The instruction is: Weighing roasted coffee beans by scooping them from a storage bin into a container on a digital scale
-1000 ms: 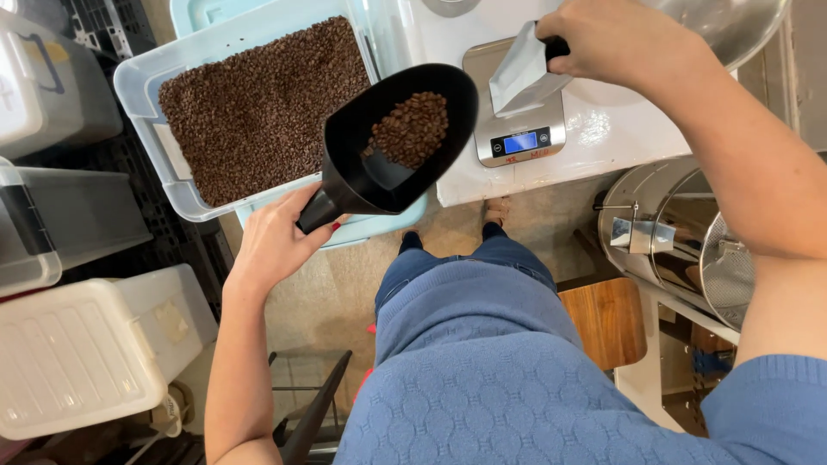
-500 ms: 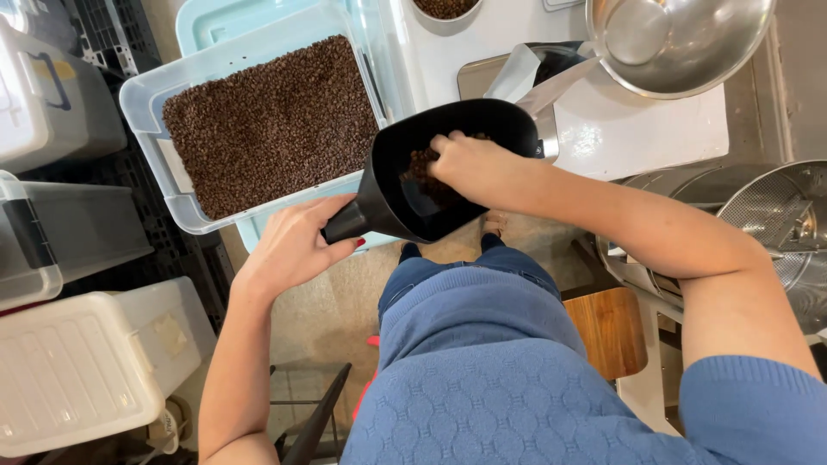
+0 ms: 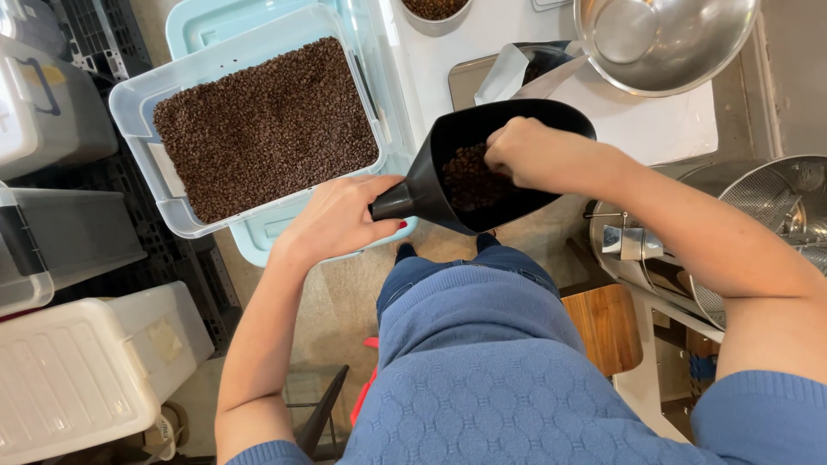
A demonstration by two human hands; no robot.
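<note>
Scoop point(image 3: 482, 164) handle grasped by left hand point(image 3: 345, 215), right hand point(image 3: 538, 155) pinching beans inside (bin point(image 3: 138, 103) rim just beside).

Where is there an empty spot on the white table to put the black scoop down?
The barest patch of the white table lies at its near right corner, below the steel bowl. A narrower strip runs between the bean bin and the open bag. Around the bag, the bowl and the small bean bowl it is crowded. The left hand holds the scoop.
</note>
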